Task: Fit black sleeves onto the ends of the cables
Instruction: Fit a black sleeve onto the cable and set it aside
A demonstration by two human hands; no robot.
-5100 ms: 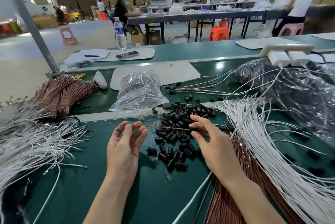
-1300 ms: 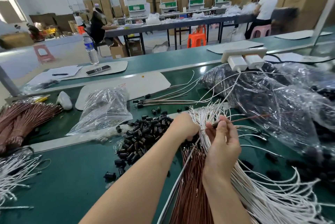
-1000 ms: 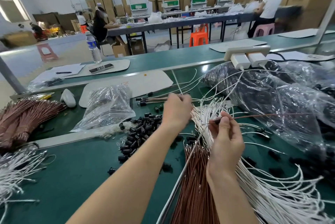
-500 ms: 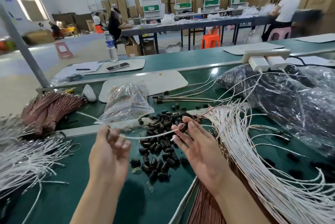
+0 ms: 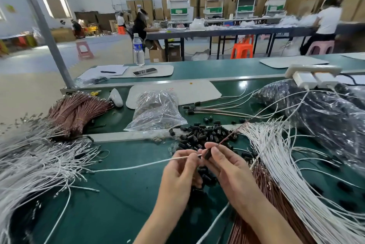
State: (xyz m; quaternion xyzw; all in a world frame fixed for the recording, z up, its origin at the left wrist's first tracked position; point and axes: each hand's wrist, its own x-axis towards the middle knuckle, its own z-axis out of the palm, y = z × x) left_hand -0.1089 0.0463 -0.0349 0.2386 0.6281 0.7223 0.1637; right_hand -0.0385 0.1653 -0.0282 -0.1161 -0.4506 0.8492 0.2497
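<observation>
**Head view.** Just in front of the pile of black sleeves (image 5: pixel 203 134) on the green tabletop (image 5: pixel 118 200), the left hand (image 5: pixel 180 170) pinches a white cable (image 5: pixel 138 165) near its tip. The right hand (image 5: pixel 227 166), fingers curled, pinches one black sleeve (image 5: pixel 207 153) at that tip. A brown cable (image 5: pixel 229 136) rises from the right hand's fingers across the pile. Left of the pile lie a clear bag (image 5: pixel 156 111) and a brown cable bundle (image 5: pixel 77 109). Right of the pile lie fanned white cables (image 5: pixel 276 156).
</observation>
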